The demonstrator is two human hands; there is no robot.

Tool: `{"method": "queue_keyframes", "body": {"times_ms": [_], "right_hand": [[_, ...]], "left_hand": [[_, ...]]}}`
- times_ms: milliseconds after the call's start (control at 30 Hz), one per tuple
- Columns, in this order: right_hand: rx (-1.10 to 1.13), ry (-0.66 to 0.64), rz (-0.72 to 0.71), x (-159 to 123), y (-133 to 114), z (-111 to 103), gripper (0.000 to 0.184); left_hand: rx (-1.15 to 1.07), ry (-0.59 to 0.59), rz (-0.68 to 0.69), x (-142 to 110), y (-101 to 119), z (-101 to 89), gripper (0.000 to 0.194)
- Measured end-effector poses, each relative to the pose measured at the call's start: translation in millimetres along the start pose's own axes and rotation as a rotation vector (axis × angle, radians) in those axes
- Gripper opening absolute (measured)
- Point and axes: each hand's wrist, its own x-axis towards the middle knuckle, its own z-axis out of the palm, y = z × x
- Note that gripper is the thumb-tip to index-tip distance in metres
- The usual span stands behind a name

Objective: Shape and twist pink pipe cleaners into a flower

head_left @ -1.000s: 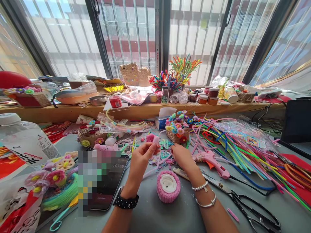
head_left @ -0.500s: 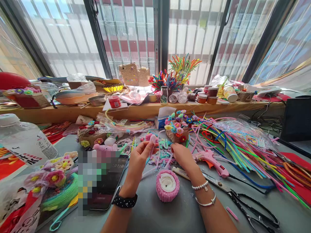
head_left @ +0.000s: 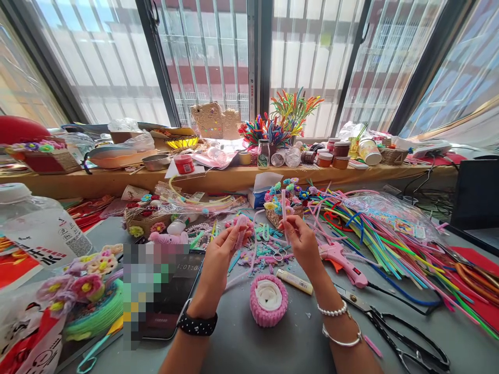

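My left hand (head_left: 222, 254) pinches a folded pale pink pipe cleaner (head_left: 240, 228) between thumb and fingertips. Across from it, my right hand (head_left: 303, 243) is closed on another length of pale pink pipe cleaner (head_left: 284, 205), which points upward from the fingers. Whether the two lengths are one piece I cannot tell. Below and between both hands, a round pink fuzzy pot (head_left: 268, 318) with a white rolled filling (head_left: 268, 296) stands on the grey table (head_left: 241, 343). A glue stick-like tube (head_left: 295, 282) lies just beneath my right wrist.
A pink glue gun (head_left: 343, 263) and large black-handled scissors (head_left: 393, 330) lie at right, near a pile of coloured pipe cleaners (head_left: 385, 239). At left are a phone (head_left: 171, 301) and a flowered green wreath-like piece (head_left: 95, 311). A flower basket (head_left: 273, 215) stands behind.
My right hand has risen and turned, and its pipe cleaner now points up instead of hanging down. My left hand has shifted slightly, still holding its folded pipe cleaner.
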Motion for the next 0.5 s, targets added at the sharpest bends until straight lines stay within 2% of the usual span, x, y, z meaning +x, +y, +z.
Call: {"method": "queue_keyframes", "body": {"times_ms": [67,233,333,500], "right_hand": [[0.086,-0.024,0.033,-0.4,-3.1,-1.6,0.019],[0.000,0.010,0.083,-1.4,-4.5,-1.8,0.022],[0.023,0.011,0.109,-2.4,-5.3,-1.7,0.021],[-0.050,-0.052,0.006,-3.4,-10.2,-2.2,0.026]], "left_hand": [[0.021,0.000,-0.003,1.1,-1.3,-0.4,0.023],[0.157,0.011,0.090,4.0,-7.1,-2.1,0.024],[0.231,0.001,0.118,6.1,-12.5,-3.7,0.027],[0.326,0.015,0.148,6.1,-14.6,-4.1,0.032]]}}
